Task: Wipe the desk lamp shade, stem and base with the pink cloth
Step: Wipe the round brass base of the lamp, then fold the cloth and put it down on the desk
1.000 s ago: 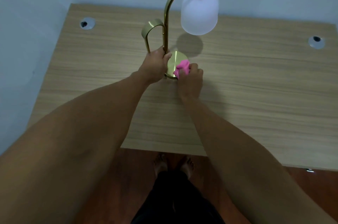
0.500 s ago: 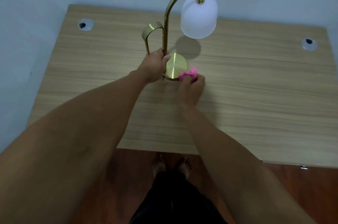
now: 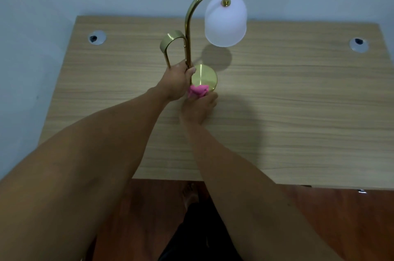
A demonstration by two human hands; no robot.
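Gripping, left hand (image 3: pixel 178 81): closed round the lower stem (image 3: pixel 187 47) just above the base; thumb tip showing on the right of the tube. Steadies the lamp.
Right hand (image 3: pixel 199 109): fingers bunched on the pink cloth (image 3: pixel 197 91), pressing it against the near-left rim of the base (image 3: pixel 204 77). Knuckles rest on or just over the desk; cannot tell which.
Cloth: crumpled into a small wad, wedged between right fingertips and base edge, touching the left hand's heel side.
Step judged: base rim being wiped; top disc mostly bare and bright.
Lamp position: centre of the desk (image 3: pixel 298 111), toward the far half; base flat, stem upright, curving right to the white shade (image 3: pixel 226 20) hanging over the far right of the base. Brass loop handle (image 3: pixel 170 41) left of the stem.
Risk, tipping: shade weight sits off-centre to the right; sideways push from the cloth on a small base could rock the lamp if the left grip loosens.
Risk, sliding: smooth wood surface; hard rim pressure likely shoves the base far-right instead of cleaning it.
Risk, missed area: left hand covers the stem foot; that patch stays unwiped unless the grip shifts.
Risk, smudging: bare fingers on polished brass probably leave prints.
Surroundings: two cable grommets, far left (image 3: pixel 97 37) and far right (image 3: pixel 359 44), well apart from the lamp.
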